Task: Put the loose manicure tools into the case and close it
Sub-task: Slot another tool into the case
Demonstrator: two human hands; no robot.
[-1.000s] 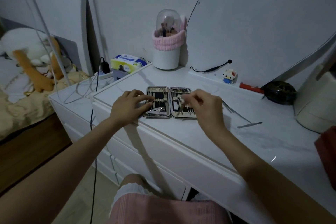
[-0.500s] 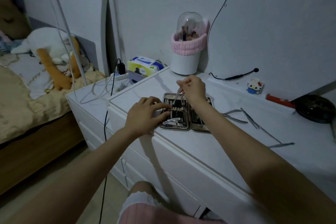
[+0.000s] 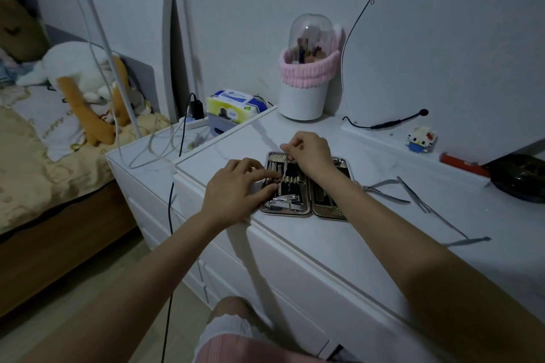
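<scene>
- Open case point(image 3: 306, 211) flat on the desk point(image 3: 368, 244), right under both hands.
- Left hand point(image 3: 236, 188) pressing flat on its left half.
- Right hand point(image 3: 309, 153) pinching thin tool point(image 3: 285, 168), pointing down into slots.
- Loose tools point(image 3: 413, 194) lying past the right hand, nearer to it.

The right hand point(image 3: 309, 153) and its forearm cover the middle of the open silver metal manicure case point(image 3: 306, 209), hiding much of the case's right half. The thin steel tool point(image 3: 285, 166) pinched in that grip is too small to identify, its upper end lost between the fingers. The left hand point(image 3: 236, 186) masks the case's left rim. Tools already strapped inside blur together. At far right, the dark round object point(image 3: 522, 177) on the white worktop point(image 3: 383, 244) is cut by the edge.
</scene>
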